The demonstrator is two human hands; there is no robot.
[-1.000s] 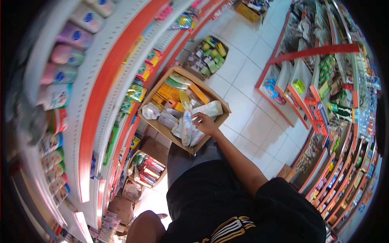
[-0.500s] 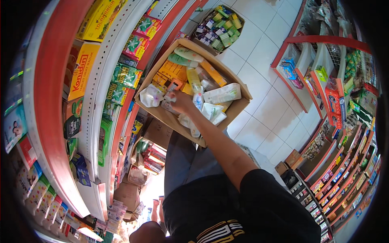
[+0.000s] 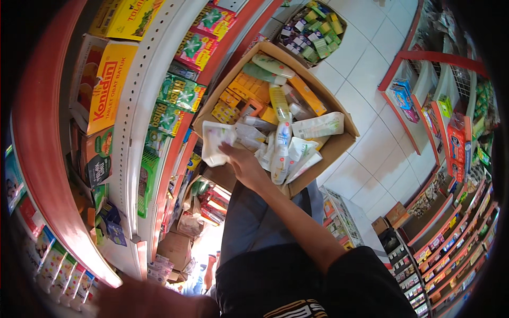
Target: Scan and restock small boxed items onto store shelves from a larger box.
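Over the near left edge of the cardboard box [image 3: 347, 139], my right hand [image 3: 239, 161] grips a white plastic pouch [image 3: 217, 139]. In the box lie yellow and orange small cartons [image 3: 248, 87], green-and-white bottles [image 3: 273, 65], a yellow bottle [image 3: 279, 102], a white bottle [image 3: 282, 140] and a white tube [image 3: 318, 125]. At the lower left my left hand [image 3: 143, 299] is smeared by motion beside the shelf end, and its fingers cannot be made out.
Shelves [image 3: 121, 106] with medicine cartons and detergent sachets [image 3: 175, 103] rise close on the left. A second box [image 3: 313, 32] of small packs stands on the tiled floor [image 3: 366, 90] beyond. More red-edged racks [image 3: 445, 228] line the right.
My right hand has drawn the white pouch toward me, to the box's near left edge. My left hand has come up and swung left. The view has shifted, so the box appears farther right.
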